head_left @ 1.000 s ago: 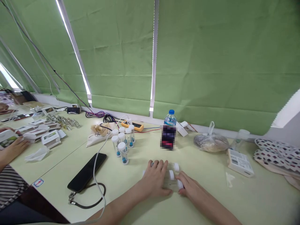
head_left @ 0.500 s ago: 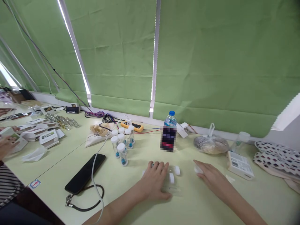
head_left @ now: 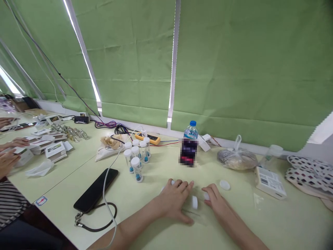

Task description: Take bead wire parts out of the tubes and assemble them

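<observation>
My left hand (head_left: pixel 174 199) lies palm down, fingers stretched flat, over several clear tubes lying on the pale green table (head_left: pixel 145 222). One of these tubes ends in a white cap (head_left: pixel 194 202) just right of my thumb. My right hand (head_left: pixel 216 203) sits beside it, fingers drawn together on another white cap (head_left: pixel 206 196). A loose white cap (head_left: pixel 224 184) lies alone further right. A group of upright capped vials (head_left: pixel 136 158) with blue bits inside stands to the left behind my hands.
A black phone (head_left: pixel 96 189) on a white cable and a lanyard lie left. A water bottle (head_left: pixel 189 144), a filled plastic bag (head_left: pixel 237 158) and a white box (head_left: pixel 270 177) stand behind. Another person's hands (head_left: pixel 9 156) handle small boxes at far left.
My right hand carried a white cap away to the right, left it on the table, then came back beside my left hand. My left hand stayed on the tubes.
</observation>
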{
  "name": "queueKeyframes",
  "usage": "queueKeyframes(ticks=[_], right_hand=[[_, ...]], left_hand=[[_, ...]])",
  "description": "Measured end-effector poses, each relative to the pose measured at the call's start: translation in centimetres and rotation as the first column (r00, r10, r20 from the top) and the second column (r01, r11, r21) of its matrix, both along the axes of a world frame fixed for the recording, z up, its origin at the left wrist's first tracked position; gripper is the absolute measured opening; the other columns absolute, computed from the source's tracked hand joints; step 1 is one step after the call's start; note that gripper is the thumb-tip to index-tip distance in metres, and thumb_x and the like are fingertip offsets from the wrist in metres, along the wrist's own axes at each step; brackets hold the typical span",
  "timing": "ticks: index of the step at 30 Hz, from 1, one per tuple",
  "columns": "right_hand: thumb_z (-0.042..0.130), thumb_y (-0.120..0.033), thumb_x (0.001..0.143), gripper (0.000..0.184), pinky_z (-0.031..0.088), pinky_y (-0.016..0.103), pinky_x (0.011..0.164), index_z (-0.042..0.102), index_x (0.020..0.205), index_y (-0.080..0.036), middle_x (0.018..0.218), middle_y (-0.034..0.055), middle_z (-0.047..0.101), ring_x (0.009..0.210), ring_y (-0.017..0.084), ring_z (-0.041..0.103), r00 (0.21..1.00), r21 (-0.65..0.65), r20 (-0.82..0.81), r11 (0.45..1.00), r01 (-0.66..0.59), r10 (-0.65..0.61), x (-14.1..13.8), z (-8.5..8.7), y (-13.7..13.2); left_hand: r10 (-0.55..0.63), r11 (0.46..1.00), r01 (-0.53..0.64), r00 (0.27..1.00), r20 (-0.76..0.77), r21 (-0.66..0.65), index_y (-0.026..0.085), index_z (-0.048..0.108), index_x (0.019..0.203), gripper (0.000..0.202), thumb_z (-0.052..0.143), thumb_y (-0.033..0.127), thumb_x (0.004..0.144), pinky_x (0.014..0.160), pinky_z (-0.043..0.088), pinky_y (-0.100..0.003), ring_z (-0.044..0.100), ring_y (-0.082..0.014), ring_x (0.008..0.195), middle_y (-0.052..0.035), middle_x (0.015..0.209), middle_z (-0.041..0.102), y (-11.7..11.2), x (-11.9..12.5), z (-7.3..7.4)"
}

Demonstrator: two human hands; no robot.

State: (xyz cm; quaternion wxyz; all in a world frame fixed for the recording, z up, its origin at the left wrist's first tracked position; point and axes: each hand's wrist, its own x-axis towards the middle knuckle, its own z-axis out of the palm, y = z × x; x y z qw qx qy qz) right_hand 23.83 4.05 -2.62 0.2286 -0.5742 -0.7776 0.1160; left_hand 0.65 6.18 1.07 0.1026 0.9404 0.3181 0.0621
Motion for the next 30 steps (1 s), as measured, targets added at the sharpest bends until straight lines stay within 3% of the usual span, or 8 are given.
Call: queueKeyframes(ticks=[4,7,10,12,15,18,24,30], right_hand=[[0.042,-0.027,0.084,0.011,0.054,0.034,0.068,0.052,0.087,-0.023,0.095,0.0066,0.056,0.081,0.022,0.065,0.989,0.059,0.018,0.987,0.147,-0.148,3.6,1.5,0.9],[0.034,-0.037,0.090,0.028,0.053,0.040,0.070,0.051,0.104,-0.020,0.113,0.0133,0.053,0.083,0.026,0.065,0.959,0.096,0.027,0.955,0.280,-0.283,5.7,3.2,1.0],[0.026,-0.042,0.092,0.043,0.049,0.046,0.060,0.047,0.118,-0.015,0.127,0.0238,0.044,0.077,0.032,0.066,0.924,0.094,0.049,0.922,0.375,-0.380,5.1,3.8,0.4],[0.026,-0.044,0.093,0.040,0.048,0.043,0.061,0.053,0.109,-0.018,0.120,0.0193,0.052,0.078,0.031,0.065,0.942,0.048,0.050,0.942,0.331,-0.333,3.1,3.6,-0.5],[0.035,-0.048,0.093,0.035,0.047,0.029,0.063,0.056,0.078,-0.025,0.078,0.0022,0.065,0.069,0.021,0.065,0.988,-0.084,0.007,0.985,0.154,-0.154,-0.5,2.9,-1.6],[0.036,-0.051,0.092,0.037,0.041,0.029,0.056,0.050,0.071,-0.025,0.063,0.0005,0.063,0.060,0.022,0.061,0.986,-0.153,-0.046,0.977,0.150,-0.159,-2.7,2.4,-2.2],[0.045,-0.046,0.087,0.026,0.045,0.034,0.062,0.044,0.100,-0.024,0.068,-0.0003,0.064,0.063,0.023,0.063,0.937,-0.241,-0.250,0.953,0.182,-0.243,-2.4,1.8,-1.8],[0.046,-0.048,0.085,0.045,0.052,0.034,0.079,0.027,0.117,-0.022,0.098,0.0087,0.069,0.092,0.021,0.068,0.829,-0.312,-0.518,0.949,0.048,-0.212,-2.5,0.6,-0.8]], left_hand=[[0.038,0.999,-0.038,0.999,0.018,0.002,0.020,0.000,0.148,0.110,0.052,0.074,0.067,0.102,0.027,-0.047,0.040,-0.0303,0.117,-0.0118,0.135,0.045,0.1,-0.1,0.0],[0.037,0.999,-0.038,0.999,0.024,0.014,0.020,0.000,0.148,0.114,0.057,0.073,0.064,0.103,0.026,-0.046,0.040,-0.0297,0.118,-0.0114,0.135,0.044,0.0,-0.3,0.0],[0.037,0.999,-0.037,0.999,0.006,0.029,0.018,0.000,0.148,0.115,0.057,0.072,0.064,0.104,0.025,-0.045,0.039,-0.0296,0.119,-0.0114,0.137,0.042,-0.2,-0.3,0.0],[0.032,0.999,-0.032,0.999,0.002,0.036,0.017,-0.001,0.148,0.114,0.056,0.072,0.065,0.105,0.024,-0.045,0.039,-0.0298,0.120,-0.0118,0.138,0.041,-0.4,-0.3,-0.1],[0.037,0.998,-0.037,0.999,0.012,0.046,0.016,-0.003,0.148,0.115,0.055,0.072,0.066,0.108,0.020,-0.048,0.037,-0.0308,0.121,-0.0133,0.140,0.040,-0.7,-0.1,-0.2],[0.053,0.997,-0.055,0.998,0.032,0.058,0.017,-0.006,0.148,0.116,0.054,0.073,0.066,0.110,0.014,-0.051,0.034,-0.0320,0.126,-0.0145,0.143,0.037,-0.9,0.1,-0.5],[0.033,0.998,-0.033,0.999,0.012,0.056,0.016,-0.009,0.147,0.116,0.051,0.074,0.067,0.112,0.007,-0.054,0.016,-0.0352,0.139,-0.0177,0.154,0.010,-0.6,0.5,-1.3],[0.008,0.998,-0.010,0.999,0.042,0.062,0.012,-0.008,0.147,0.111,0.046,0.073,0.071,0.113,-0.001,-0.054,0.004,-0.0344,0.142,-0.0182,0.155,0.002,-0.5,0.6,-1.5]])
